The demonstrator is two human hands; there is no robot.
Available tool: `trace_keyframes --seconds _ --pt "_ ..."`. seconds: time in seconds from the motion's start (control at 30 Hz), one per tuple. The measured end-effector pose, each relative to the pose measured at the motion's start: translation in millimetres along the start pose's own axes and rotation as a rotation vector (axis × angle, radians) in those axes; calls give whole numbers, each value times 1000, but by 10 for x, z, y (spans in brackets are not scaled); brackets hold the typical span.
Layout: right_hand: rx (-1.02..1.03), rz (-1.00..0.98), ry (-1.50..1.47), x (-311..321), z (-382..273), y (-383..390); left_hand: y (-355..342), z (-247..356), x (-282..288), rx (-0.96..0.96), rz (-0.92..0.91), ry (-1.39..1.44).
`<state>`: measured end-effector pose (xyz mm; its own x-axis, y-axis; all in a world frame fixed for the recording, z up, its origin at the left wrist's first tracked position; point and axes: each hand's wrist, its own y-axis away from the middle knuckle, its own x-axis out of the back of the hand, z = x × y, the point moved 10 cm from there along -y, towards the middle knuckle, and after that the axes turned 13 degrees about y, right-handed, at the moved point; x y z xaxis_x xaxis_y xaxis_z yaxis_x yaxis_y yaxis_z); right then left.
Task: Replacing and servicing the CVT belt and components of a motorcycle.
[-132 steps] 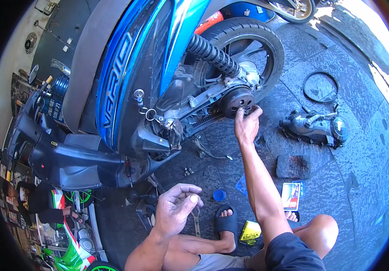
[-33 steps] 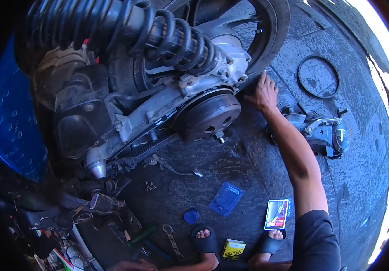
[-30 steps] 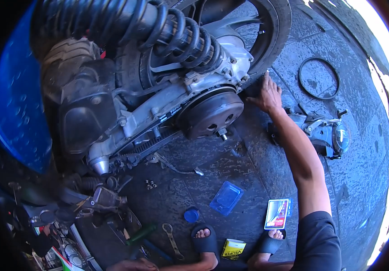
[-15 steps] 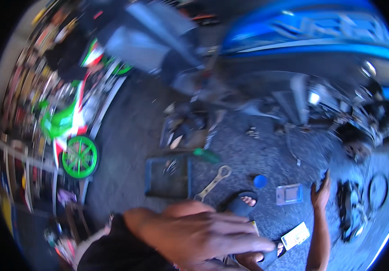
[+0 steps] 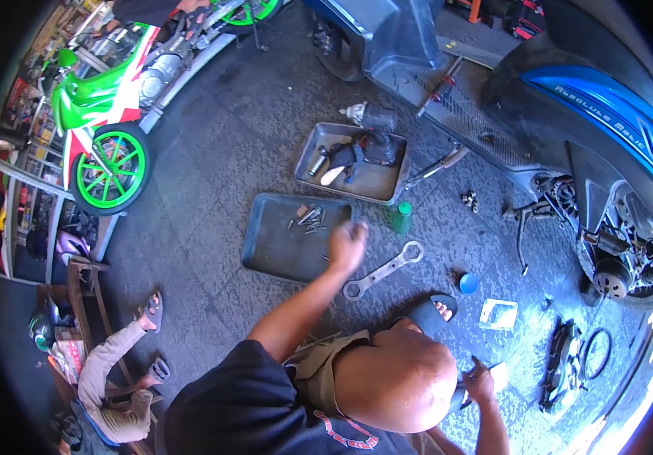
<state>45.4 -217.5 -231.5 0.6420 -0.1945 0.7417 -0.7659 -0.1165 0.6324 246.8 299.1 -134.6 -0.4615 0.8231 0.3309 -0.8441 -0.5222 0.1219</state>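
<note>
My left hand [image 5: 347, 247] hovers at the right edge of a dark tray [image 5: 249, 241], its fingers curled and smeared by motion; whether they hold anything cannot be seen. Several small bolts [image 5: 312, 218] lie in that tray. Just right of the hand are a large flat double-ended wrench [image 5: 384, 271] and a green bottle [image 5: 401, 219]. My right hand [image 5: 479, 381] is low beside my knee, fingers apart, with nothing visible in it. Close by lies a white card-like packet [image 5: 499, 376], partly hidden. A clear packet [image 5: 498, 314] and a blue round cap [image 5: 468, 283] rest farther up the floor.
A second tray [image 5: 303, 184] holds a power tool [image 5: 379, 144] and smaller tools. A blue-black scooter [image 5: 599, 98] stands at right, near a black part [image 5: 561, 365] and a ring-shaped belt [image 5: 596, 353]. A green motorbike [image 5: 87, 110] and a seated person's legs [image 5: 99, 379] are at left.
My left hand has swung from close in front of me out to the tray's edge. The right hand has drawn in toward my knee. The whole view has shifted and become sharper.
</note>
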Motion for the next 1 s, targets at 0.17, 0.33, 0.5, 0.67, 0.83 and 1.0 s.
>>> trace_keyframes --seconds 0.17,0.33,0.5,0.67,0.83,1.0 --pt "-301 190 -28 750 912 479 -1364 -129 225 -219 261 -472" --pt "-418 354 -56 969 1330 895 -2255 -556 259 -3 167 -758" --pt "-356 211 -43 641 846 766 -2524 -558 277 -61 97 -848" --pt "-215 0 -149 597 -133 382 -2508 -43 592 -138 303 -604" --pt "-43 22 -411 822 -1215 -263 -1317 1277 820 -682 302 -230" --pt "29 -462 -1778 1121 -3109 -917 528 1637 106 -691 -255 -102"
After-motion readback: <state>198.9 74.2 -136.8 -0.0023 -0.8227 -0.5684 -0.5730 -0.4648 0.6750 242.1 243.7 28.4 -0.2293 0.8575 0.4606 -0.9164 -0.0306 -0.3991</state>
